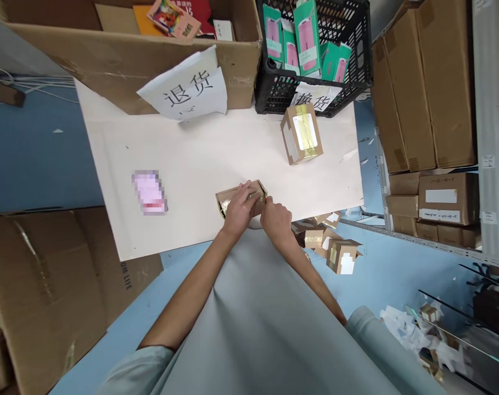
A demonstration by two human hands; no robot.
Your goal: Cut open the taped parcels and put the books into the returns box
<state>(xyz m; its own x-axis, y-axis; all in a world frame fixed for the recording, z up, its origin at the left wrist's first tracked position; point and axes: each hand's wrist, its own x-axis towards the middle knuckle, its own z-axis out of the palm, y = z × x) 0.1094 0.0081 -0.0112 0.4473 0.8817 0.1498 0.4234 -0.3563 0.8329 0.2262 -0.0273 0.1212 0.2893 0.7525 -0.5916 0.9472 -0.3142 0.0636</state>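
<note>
A small taped cardboard box [226,197] lies near the front edge of the white table [191,159]. My left hand [241,208] rests over the top of it, fingers together and bent, holding it down. At the box's right end, my right hand [276,219] is closed in a fist. A speck of red shows by its fingertips, but the thing inside the fist is mostly hidden. Another taped cardboard box [288,137] with a white label stands farther back on the right, apart from both hands.
A large carton [241,71] with books and a black crate [269,99] of green-and-pink boxes stand at the back. A blurred pink item [150,189] lies at left. Opened boxes [335,252] litter the floor at right, near shelves of cartons [447,200].
</note>
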